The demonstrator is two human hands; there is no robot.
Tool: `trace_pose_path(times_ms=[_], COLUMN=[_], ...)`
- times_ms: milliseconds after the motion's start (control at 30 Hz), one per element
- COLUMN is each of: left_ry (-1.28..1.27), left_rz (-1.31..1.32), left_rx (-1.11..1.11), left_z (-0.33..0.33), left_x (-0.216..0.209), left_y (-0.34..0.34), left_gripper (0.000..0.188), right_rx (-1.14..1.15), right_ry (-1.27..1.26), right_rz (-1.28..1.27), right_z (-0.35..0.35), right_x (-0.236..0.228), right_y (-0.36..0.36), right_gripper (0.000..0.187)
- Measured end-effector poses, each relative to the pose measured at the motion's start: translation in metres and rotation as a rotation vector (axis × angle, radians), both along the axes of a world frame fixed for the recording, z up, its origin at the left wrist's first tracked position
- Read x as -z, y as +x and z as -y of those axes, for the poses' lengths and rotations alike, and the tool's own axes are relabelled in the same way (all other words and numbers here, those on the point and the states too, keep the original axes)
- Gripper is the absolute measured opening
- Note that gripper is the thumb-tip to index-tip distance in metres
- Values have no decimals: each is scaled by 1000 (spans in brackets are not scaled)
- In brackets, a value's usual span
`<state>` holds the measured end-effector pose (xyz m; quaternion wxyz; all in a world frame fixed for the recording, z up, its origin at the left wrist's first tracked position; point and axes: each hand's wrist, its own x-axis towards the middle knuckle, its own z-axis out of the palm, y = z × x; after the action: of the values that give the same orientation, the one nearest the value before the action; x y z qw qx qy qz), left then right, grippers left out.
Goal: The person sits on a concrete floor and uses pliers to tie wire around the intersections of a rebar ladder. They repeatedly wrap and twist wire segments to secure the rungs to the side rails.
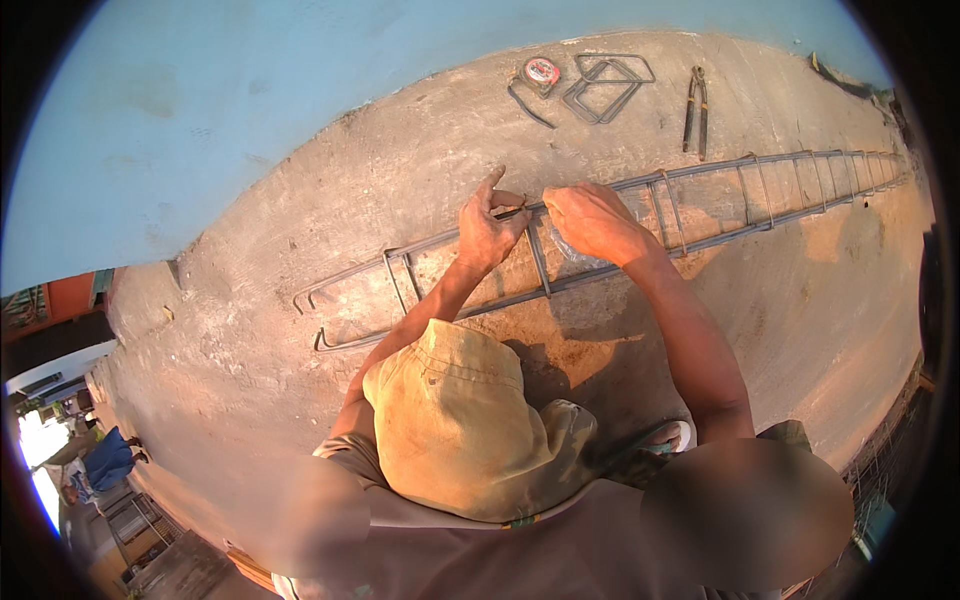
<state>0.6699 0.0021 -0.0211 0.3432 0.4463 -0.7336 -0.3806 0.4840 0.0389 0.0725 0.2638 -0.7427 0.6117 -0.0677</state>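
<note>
A long, narrow rebar cage (700,243) of grey bars and bent stirrups lies across the concrete floor before me. My left hand (487,230) is at its far bar, close to a stirrup (538,258); one finger points up while the others curl round the bar. Just to the right, my right hand (597,225) is closed over the same bar, and whatever is in its fingers is hidden. Below that hand shows something clear and crinkled, like plastic (572,252). Hooked bar ends (320,338) finish the cage at the left.
Beyond the cage lie a red and black tape measure (541,72), loose rectangular stirrups (605,92), a short bent rod (530,106) and long-handled pincers (695,112). A blue wall (250,110) rises behind. Far left, a person in blue (108,460) is near some racks.
</note>
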Motion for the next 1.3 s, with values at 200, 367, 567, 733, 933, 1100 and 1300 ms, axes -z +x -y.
trace_pose_path(times_ms=[200,367,567,733,933,1100,1300], left_ry=[133,146,-137,39,371,535,553], left_rz=[-38,-8,23,35,10,-9,-21], left_rx=[-111,-97,-46,-97,-81,27,120], left_z=[-1,-1,-3,-4,10,20,29], left_x=[-4,-1,10,1,6,-7,-10], left_y=[-24,-18,-13,-18,-5,-11,-1], left_gripper=[46,43,26,16,28,33,36], right_rx=[-376,-375,-352,-560,-167,592,829], right_ry=[-290,443,400,-679,68,-65,-135], right_rz=[-128,-171,-68,238,-115,-585,-457], right_z=[91,70,84,64,48,79,90], right_x=[14,-3,-57,-74,-61,80,137], right_y=[4,-22,-19,9,-62,-237,-294], right_gripper=[12,14,17,12,25,69,40])
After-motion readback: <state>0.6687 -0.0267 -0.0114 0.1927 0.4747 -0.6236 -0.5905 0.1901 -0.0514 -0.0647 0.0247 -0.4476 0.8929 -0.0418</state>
